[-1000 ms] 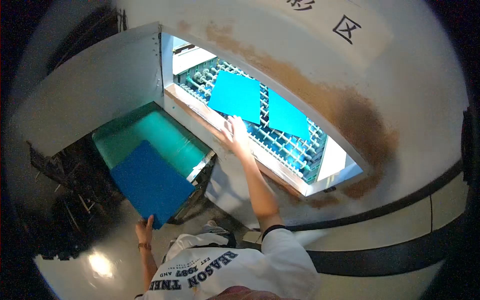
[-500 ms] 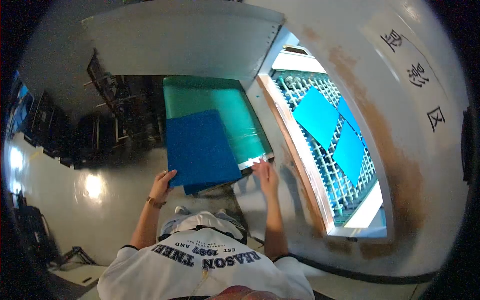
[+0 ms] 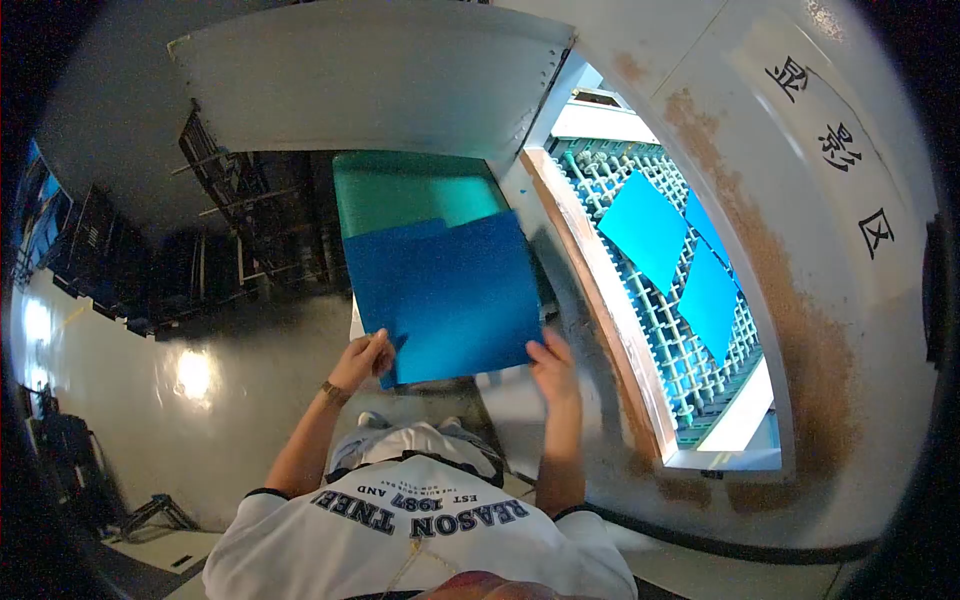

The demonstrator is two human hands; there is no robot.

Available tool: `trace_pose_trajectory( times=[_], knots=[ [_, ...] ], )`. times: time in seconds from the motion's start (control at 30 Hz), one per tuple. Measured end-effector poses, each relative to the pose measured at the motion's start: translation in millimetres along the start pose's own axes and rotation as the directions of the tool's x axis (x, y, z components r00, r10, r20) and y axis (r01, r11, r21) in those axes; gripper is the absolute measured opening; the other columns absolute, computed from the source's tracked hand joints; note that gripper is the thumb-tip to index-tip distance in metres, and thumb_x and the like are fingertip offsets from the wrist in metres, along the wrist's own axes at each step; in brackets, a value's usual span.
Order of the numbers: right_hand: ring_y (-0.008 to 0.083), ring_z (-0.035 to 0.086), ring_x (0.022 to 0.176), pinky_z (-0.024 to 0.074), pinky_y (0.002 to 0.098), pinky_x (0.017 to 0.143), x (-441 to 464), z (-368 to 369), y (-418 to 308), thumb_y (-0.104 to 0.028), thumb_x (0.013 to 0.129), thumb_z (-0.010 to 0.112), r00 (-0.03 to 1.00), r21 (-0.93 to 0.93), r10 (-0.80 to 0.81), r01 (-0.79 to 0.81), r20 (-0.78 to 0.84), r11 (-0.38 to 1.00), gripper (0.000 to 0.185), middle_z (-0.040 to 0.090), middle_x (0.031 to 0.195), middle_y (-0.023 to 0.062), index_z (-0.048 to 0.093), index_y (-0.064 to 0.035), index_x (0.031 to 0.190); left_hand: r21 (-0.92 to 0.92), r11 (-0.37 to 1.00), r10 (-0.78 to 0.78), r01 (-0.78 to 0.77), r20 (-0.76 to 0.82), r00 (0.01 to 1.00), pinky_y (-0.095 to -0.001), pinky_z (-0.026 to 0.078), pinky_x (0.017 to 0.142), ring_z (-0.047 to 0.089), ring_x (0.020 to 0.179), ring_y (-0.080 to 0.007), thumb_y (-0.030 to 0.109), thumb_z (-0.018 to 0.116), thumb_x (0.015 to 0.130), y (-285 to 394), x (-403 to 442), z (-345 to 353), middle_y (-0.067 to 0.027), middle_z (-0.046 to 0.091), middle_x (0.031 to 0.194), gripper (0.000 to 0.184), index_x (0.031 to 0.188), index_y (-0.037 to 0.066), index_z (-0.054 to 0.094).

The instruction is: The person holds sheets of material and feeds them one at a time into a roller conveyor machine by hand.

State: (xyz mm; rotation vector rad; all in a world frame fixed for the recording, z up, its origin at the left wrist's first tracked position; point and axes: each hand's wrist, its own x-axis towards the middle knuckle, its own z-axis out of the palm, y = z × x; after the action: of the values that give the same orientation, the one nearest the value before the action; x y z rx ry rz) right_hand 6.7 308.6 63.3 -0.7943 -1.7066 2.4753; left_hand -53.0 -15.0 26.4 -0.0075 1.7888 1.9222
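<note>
Two overlapping blue sheets lie in front of me above a green padded surface. The upper blue sheet (image 3: pixel 475 300) reaches to the right, and part of another blue sheet (image 3: pixel 370 275) shows beneath it on the left. My left hand (image 3: pixel 366 360), with a watch on its wrist, is closed on the near left edge of the upper sheet. At the near right corner, my right hand (image 3: pixel 555 368) pinches the same sheet's edge with its fingertips. Behind the sheets the green surface (image 3: pixel 420 190) remains visible along its far part.
To the right, a lit opening in the machine shows a roller conveyor (image 3: pixel 690 395) carrying several bright blue panels (image 3: pixel 645 230). A worn frame edge (image 3: pixel 590 290) borders it. Dark racks (image 3: pixel 240 190) stand at left. A grey panel (image 3: pixel 370 80) overhangs the far side.
The upper blue sheet has shifted right over the green surface, exposing the other sheet at left. My left hand moved right; my right hand went from open to pinching the sheet's right corner.
</note>
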Motion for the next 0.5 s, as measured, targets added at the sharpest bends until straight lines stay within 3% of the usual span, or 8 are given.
trace_pose_trajectory(
  times=[0.07,0.1,0.13,0.17,0.27,0.37,0.43,0.5],
  knots=[
    [0.0176,0.051,0.097,0.0405,0.0250,0.081,-18,-12,-32,-0.009,0.076,0.064,0.979,-0.058,-0.198,0.195,-0.050,0.979,0.051,0.052,0.112,0.0069,0.043,0.0047,0.120,-0.038,0.999,0.032,-0.031,0.022,0.999,-0.0218,0.040,0.048,0.048,0.053,-0.0076,0.030,0.051,0.088,-3,17,3,-0.0013,0.052,0.063,0.029,0.079,0.003,0.055],
    [0.0186,0.051,0.098,0.0403,0.0267,0.083,-14,-35,-39,-0.007,0.078,0.060,0.952,-0.119,-0.302,0.294,-0.050,0.948,0.047,0.052,0.112,0.0081,0.042,0.0050,0.121,-0.038,0.999,0.033,-0.032,0.032,0.999,-0.0218,0.040,0.048,0.048,0.053,-0.0076,0.030,0.051,0.088,-9,25,5,-0.0013,0.052,0.063,0.029,0.079,0.003,0.055],
    [0.0197,0.051,0.099,0.0401,0.0284,0.085,-12,-58,-45,-0.004,0.080,0.056,0.913,-0.181,-0.405,0.390,-0.051,0.903,0.044,0.052,0.112,0.0093,0.041,0.0052,0.121,0.094,0.980,0.173,-0.172,0.005,0.985,-0.0224,0.042,0.051,0.050,0.056,-0.0087,0.028,0.052,0.087,-15,34,7,-0.0023,0.054,0.067,0.025,0.085,0.003,0.055],
    [0.0197,0.051,0.099,0.0401,0.0284,0.085,-17,-68,-57,-0.004,0.080,0.056,0.906,-0.186,-0.417,0.399,-0.072,0.898,0.044,0.052,0.112,0.0093,0.041,0.0052,0.121,0.224,0.924,0.316,-0.309,0.006,0.949,-0.0231,0.045,0.054,0.052,0.059,-0.0097,0.025,0.053,0.087,-17,42,12,-0.0032,0.056,0.071,0.023,0.091,0.003,0.056],
    [0.0188,0.052,0.100,0.0399,0.0304,0.088,-47,-89,-106,0.001,0.082,0.047,0.891,0.078,-0.453,0.454,-0.041,0.887,0.034,0.053,0.112,0.0116,0.043,0.0069,0.115,0.369,0.888,0.297,-0.276,0.000,0.955,-0.0242,0.046,0.055,0.055,0.061,-0.0105,0.020,0.055,0.086,-25,58,14,-0.0045,0.058,0.075,0.021,0.100,0.004,0.056],
    [0.0152,0.055,0.091,0.0450,0.0292,0.080,-57,-131,-120,-0.002,0.083,0.052,0.820,-0.043,-0.557,0.557,-0.129,0.830,0.031,0.056,0.103,0.0100,0.046,0.0049,0.112,0.449,0.860,0.261,-0.243,0.023,0.965,-0.0243,0.044,0.051,0.054,0.056,-0.0102,0.019,0.053,0.086,-26,64,18,-0.0046,0.059,0.071,0.019,0.096,0.003,0.057],
    [0.0113,0.055,0.083,0.0458,0.0254,0.072,-60,-153,-116,-0.006,0.080,0.055,0.784,-0.269,-0.528,0.459,-0.327,0.847,0.034,0.058,0.094,0.0059,0.048,0.0028,0.111,0.513,0.835,0.209,-0.201,0.042,0.977,-0.0242,0.044,0.049,0.054,0.054,-0.0102,0.019,0.053,0.086,-37,72,13,-0.0043,0.059,0.069,0.019,0.093,0.002,0.057],
    [0.0122,0.056,0.085,0.0459,0.0248,0.072,-58,-177,-99,-0.006,0.078,0.056,0.785,-0.312,-0.476,0.373,-0.396,0.874,0.035,0.059,0.094,0.0057,0.050,0.0018,0.111,0.280,0.924,0.286,-0.261,-0.051,0.957,-0.0239,0.042,0.046,0.052,0.050,-0.0094,0.021,0.052,0.087,-49,78,8,-0.0039,0.058,0.063,0.020,0.085,0.001,0.058]
  ],
)
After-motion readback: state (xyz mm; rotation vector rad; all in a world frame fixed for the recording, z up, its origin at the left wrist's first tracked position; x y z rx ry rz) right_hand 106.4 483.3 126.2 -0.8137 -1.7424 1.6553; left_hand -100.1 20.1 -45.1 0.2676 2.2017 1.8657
